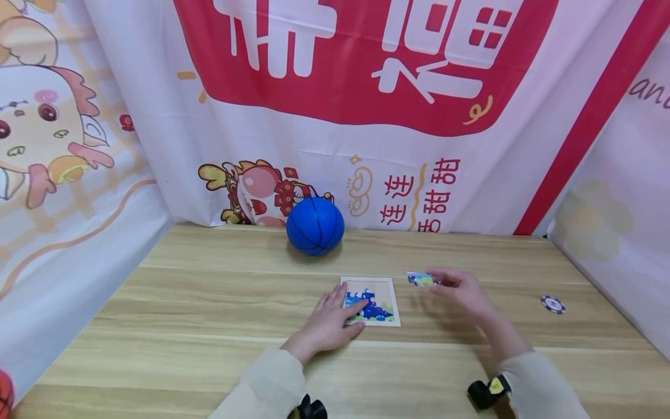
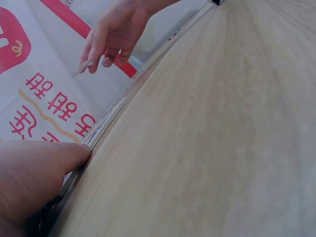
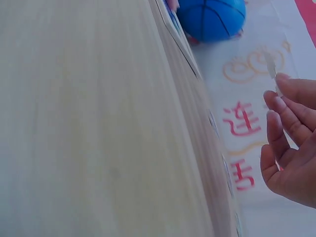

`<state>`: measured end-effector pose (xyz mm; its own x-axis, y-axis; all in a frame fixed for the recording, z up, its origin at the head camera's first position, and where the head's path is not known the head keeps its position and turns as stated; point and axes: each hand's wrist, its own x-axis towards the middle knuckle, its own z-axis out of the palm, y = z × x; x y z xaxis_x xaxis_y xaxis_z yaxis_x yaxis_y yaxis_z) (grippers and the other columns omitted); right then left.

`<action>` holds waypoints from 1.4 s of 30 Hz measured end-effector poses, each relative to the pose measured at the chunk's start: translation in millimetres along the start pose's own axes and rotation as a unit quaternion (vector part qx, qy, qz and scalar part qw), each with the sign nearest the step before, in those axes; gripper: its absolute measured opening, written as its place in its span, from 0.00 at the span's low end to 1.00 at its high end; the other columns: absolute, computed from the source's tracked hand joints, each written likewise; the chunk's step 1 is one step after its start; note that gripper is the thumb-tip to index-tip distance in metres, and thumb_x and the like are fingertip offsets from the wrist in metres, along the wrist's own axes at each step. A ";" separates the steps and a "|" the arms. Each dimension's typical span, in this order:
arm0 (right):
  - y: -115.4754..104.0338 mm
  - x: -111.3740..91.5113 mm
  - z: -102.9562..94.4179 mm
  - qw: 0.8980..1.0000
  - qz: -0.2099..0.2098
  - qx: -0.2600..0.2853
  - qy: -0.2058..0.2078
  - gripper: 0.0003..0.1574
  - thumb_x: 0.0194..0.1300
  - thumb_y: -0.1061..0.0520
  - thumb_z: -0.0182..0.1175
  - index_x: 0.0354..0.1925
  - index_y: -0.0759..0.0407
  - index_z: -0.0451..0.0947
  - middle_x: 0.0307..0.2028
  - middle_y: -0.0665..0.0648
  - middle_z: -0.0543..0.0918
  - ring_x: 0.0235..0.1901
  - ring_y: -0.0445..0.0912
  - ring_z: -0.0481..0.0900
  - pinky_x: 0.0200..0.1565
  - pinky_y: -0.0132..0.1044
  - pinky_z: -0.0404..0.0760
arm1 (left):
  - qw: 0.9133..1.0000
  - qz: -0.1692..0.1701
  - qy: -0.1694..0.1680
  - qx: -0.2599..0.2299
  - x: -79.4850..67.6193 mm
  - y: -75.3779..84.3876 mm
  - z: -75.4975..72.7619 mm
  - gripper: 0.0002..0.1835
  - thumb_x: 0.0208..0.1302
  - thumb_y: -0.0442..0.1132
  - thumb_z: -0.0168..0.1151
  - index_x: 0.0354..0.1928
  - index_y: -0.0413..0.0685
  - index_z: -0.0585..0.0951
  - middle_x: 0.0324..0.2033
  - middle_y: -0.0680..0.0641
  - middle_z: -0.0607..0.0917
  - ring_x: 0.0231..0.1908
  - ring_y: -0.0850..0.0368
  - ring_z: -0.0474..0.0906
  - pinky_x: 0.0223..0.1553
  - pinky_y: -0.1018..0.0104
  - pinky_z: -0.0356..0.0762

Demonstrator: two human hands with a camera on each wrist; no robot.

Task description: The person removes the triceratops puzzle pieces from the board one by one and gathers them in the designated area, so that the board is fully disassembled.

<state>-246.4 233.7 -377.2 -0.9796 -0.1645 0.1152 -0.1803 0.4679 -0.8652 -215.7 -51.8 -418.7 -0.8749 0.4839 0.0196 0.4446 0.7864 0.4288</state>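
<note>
A jigsaw puzzle in a pale square frame point(image 1: 396, 314) lies flat on the table, partly filled with a blue dinosaur picture; bare backing shows along its upper part. My left hand point(image 1: 330, 320) rests on the puzzle's left side, fingers spread and straight. In the left wrist view, the left thumb point(image 2: 69, 155) lies at the frame's edge. Right of the frame and above the table, my right hand point(image 1: 463, 291) pinches a puzzle piece point(image 1: 420, 279) between thumb and fingertips. Seen edge-on in the right wrist view, this puzzle piece point(image 3: 271, 66) is thin.
A blue ball point(image 1: 315, 226) with black lines stands at the table's back, against a printed cloth point(image 1: 251, 134). On the right lies a round poker chip point(image 1: 552, 304). Part of a red object point(image 1: 5, 393) shows at the lower left edge. Cloth also hangs on both sides.
</note>
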 end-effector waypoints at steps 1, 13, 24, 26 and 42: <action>1.4 -1.8 -4.8 1.000 -0.004 0.005 0.004 0.24 0.54 0.60 0.60 0.49 0.67 0.71 0.36 0.63 0.76 0.34 0.48 0.70 0.33 0.36 0.72 | 1.000 0.001 0.001 0.000 0.2 -0.2 0.2 0.27 0.60 0.58 0.43 0.62 0.65 0.60 0.64 0.41 0.42 0.63 0.48 0.34 0.59 0.52 0.34; 23.6 -27.6 -61.4 0.996 0.074 -0.032 0.023 0.33 0.57 0.47 0.55 0.56 0.63 0.65 0.47 0.64 0.69 0.42 0.50 0.66 0.40 0.40 0.68 | 1.000 0.005 0.004 0.000 0.1 -0.1 -0.4 0.27 0.61 0.57 0.43 0.62 0.63 0.61 0.64 0.40 0.42 0.63 0.47 0.34 0.59 0.52 0.35; 58.9 -41.2 -79.1 0.991 0.078 -0.104 0.028 0.33 0.55 0.48 0.58 0.53 0.67 0.68 0.45 0.65 0.73 0.40 0.45 0.69 0.39 0.36 0.67 | 1.000 0.000 0.000 -0.001 -0.3 0.4 -0.6 0.27 0.60 0.57 0.44 0.62 0.64 0.60 0.64 0.40 0.42 0.63 0.48 0.35 0.59 0.52 0.34; 62.3 -41.8 -78.9 0.990 0.073 -0.114 0.032 0.32 0.54 0.50 0.59 0.53 0.67 0.68 0.45 0.67 0.74 0.39 0.46 0.70 0.38 0.35 0.67 | 1.000 -0.002 0.001 0.000 -0.2 0.2 -0.5 0.27 0.60 0.57 0.44 0.62 0.64 0.60 0.64 0.41 0.42 0.63 0.48 0.34 0.59 0.53 0.34; 74.8 -39.4 -66.4 0.986 0.084 -0.140 0.026 0.30 0.55 0.48 0.58 0.52 0.63 0.70 0.44 0.63 0.73 0.40 0.51 0.67 0.37 0.39 0.66 | 1.000 -0.004 0.000 -0.001 -0.2 1.1 -0.9 0.27 0.60 0.57 0.44 0.62 0.65 0.60 0.64 0.41 0.42 0.63 0.48 0.34 0.59 0.52 0.34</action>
<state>-227.1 332.8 -414.0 -0.9997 -0.0227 0.0124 -0.0248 0.7075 -0.7063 -215.2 -51.4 -417.4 -0.8786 0.4773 0.0171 0.4371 0.7891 0.4316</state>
